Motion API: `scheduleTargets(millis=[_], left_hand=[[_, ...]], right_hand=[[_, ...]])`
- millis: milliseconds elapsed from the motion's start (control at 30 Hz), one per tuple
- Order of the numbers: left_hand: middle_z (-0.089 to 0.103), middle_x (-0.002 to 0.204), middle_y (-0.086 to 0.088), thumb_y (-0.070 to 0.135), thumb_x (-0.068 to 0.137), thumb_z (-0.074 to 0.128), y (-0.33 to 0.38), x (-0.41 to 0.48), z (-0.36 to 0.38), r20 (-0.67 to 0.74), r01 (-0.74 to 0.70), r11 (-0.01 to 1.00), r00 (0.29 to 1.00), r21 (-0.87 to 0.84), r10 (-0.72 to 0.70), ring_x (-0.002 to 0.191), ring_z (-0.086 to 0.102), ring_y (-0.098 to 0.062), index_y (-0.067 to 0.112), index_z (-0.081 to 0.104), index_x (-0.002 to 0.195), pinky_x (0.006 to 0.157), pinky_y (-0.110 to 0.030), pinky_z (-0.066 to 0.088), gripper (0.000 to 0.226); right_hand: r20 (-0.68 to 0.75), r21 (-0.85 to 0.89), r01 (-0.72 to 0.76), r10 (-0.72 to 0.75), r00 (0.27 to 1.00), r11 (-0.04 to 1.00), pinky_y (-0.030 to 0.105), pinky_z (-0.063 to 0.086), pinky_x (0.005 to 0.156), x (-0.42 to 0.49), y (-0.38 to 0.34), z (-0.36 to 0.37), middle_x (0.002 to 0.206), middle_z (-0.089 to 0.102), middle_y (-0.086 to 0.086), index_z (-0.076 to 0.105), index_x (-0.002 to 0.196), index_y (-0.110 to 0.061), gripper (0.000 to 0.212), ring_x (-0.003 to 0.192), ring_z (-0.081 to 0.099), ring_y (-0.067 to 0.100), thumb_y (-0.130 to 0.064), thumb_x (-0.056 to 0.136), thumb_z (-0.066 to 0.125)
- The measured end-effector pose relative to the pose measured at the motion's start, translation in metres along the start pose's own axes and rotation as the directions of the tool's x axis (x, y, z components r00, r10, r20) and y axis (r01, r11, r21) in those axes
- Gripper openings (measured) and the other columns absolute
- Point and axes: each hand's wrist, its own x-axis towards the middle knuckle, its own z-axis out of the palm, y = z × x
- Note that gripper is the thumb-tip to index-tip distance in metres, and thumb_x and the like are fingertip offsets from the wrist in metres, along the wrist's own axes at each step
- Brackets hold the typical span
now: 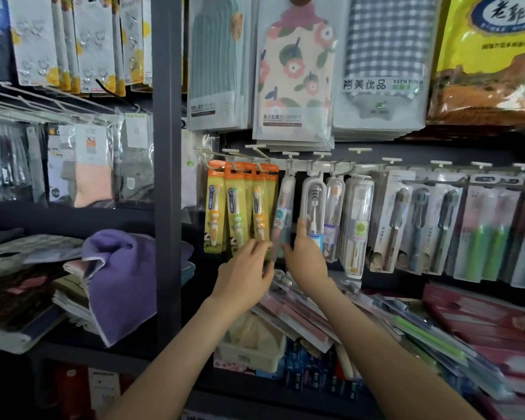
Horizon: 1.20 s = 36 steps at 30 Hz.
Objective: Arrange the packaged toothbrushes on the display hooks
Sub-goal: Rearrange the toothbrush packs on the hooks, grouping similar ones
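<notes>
**Item 1.** Slim clear plastic pack holding a pale pink toothbrush point(282, 207). We log it hanging upright from the white wire display hooks point(288, 166), between the orange stock and the hard cases. Its lower end sits between the two hands.

**Item 2.** Left hand point(246, 269). The fingers are curled and the thumb is underneath, pinching the bottom edge of the slim clear pack (the motion blur here is heavy, but the grasp reads plainly).

**Item 3.** Right hand point(306, 253). The fingers point upward, fairly straight, and the index tip lies against the foot of the clear rounded hard-case toothbrush pack point(314, 204). The thumb is just beside the slim pack's right edge. We cannot tell whether it grasps anything.

**Item 4.** Orange-and-yellow carded children's toothbrush packs point(240, 204). We count three fronts, hung side by side to the left of item 1.

**Item 5.** Grey carded packs with dark-bristled brushes point(419, 225), hung further right on the same row.

**Item 6.** Loose heap of flat toothbrush packs point(300, 313) on the shelf under the forearms.

**Item 7.** Folded purple towel point(119, 268), left of the dark grey upright post point(165, 147).

**Item 8.** Floral-print towel packet point(294, 71), hung above the hook row.
</notes>
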Motion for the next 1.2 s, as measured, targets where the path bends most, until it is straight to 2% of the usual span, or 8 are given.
scheduleTargets(millis=[167,300,534,634,734,801,1034,1201], left_hand=[[0.044,0.132,0.003,0.027,0.096,0.047,0.044,-0.005,0.017,0.023,-0.015,1.0,1.0,0.007,0.015,0.108,0.053,-0.016,0.02,0.042,0.132,0.073,-0.025,0.043,0.036],[0.044,0.137,-0.001,0.026,0.095,0.05,0.109,0.005,0.043,0.025,-0.055,0.998,0.998,-0.009,0.055,0.114,0.053,-0.02,0.019,0.04,0.137,0.085,-0.034,0.049,0.044],[0.047,0.134,-0.001,0.033,0.096,0.046,0.269,0.018,0.122,0.069,-0.116,0.988,0.99,-0.098,0.123,0.109,0.054,-0.021,0.023,0.039,0.135,0.08,-0.033,0.05,0.041],[0.042,0.137,-0.001,0.034,0.097,0.043,0.338,0.032,0.154,0.093,-0.166,0.981,0.98,-0.096,0.175,0.107,0.055,-0.019,0.02,0.035,0.139,0.074,-0.03,0.049,0.044],[0.042,0.137,0.0,0.033,0.098,0.041,0.398,0.047,0.183,0.039,-0.184,0.978,0.981,-0.096,0.188,0.1,0.057,-0.018,0.019,0.033,0.141,0.068,-0.025,0.045,0.046],[0.042,0.137,0.0,0.033,0.098,0.041,0.428,0.056,0.204,0.018,-0.163,0.981,0.986,-0.105,0.165,0.096,0.058,-0.017,0.019,0.032,0.142,0.066,-0.024,0.045,0.046],[0.037,0.142,-0.003,0.031,0.097,0.044,0.473,0.077,0.247,0.034,-0.09,0.995,0.995,-0.05,0.091,0.115,0.052,-0.019,0.015,0.026,0.146,0.086,-0.027,0.048,0.055],[0.038,0.141,-0.003,0.028,0.097,0.045,0.472,0.088,0.254,0.022,-0.067,0.997,0.997,-0.035,0.068,0.109,0.054,-0.019,0.015,0.027,0.147,0.083,-0.028,0.05,0.054]], right_hand=[[-0.052,0.085,0.115,-0.111,0.992,0.99,0.036,0.046,0.06,-0.039,0.028,-0.044,0.103,0.061,0.014,0.017,0.148,-0.016,0.058,0.08,0.06,0.029,-0.017,0.097,0.043],[-0.137,0.1,0.114,-0.1,0.986,0.988,0.037,0.048,0.063,-0.066,0.085,-0.1,0.119,0.056,0.013,0.016,0.149,-0.019,0.06,0.083,0.06,0.027,-0.021,0.097,0.045],[-0.28,-0.017,-0.062,0.055,0.958,0.998,0.024,0.039,0.067,-0.1,0.247,-0.219,0.139,0.043,0.012,0.019,0.148,-0.009,0.059,0.113,0.055,0.029,-0.017,0.097,0.047],[-0.313,-0.029,-0.155,0.139,0.94,0.987,0.028,0.043,0.085,-0.107,0.314,-0.267,0.147,0.033,0.013,0.017,0.148,-0.005,0.06,0.131,0.041,0.028,-0.018,0.097,0.047],[-0.373,0.001,-0.185,0.172,0.912,0.983,0.023,0.039,0.087,-0.103,0.372,-0.302,0.139,0.039,0.018,0.025,0.143,0.001,0.057,0.128,0.041,0.032,-0.011,0.093,0.052],[-0.387,0.011,-0.196,0.185,0.903,0.981,0.03,0.042,0.087,-0.092,0.403,-0.315,0.133,0.041,0.02,0.026,0.142,0.003,0.058,0.124,0.043,0.035,-0.009,0.092,0.053],[-0.364,0.104,-0.231,0.253,0.896,0.967,0.034,0.043,0.087,-0.046,0.452,-0.326,0.128,0.04,0.017,0.021,0.143,0.0,0.065,0.116,0.043,0.032,-0.017,0.091,0.057],[-0.462,0.152,-0.307,0.342,0.818,0.939,0.046,0.045,0.093,-0.004,0.46,-0.329,0.138,0.036,0.02,0.012,0.147,-0.003,0.079,0.123,0.04,0.036,-0.025,0.089,0.06]])
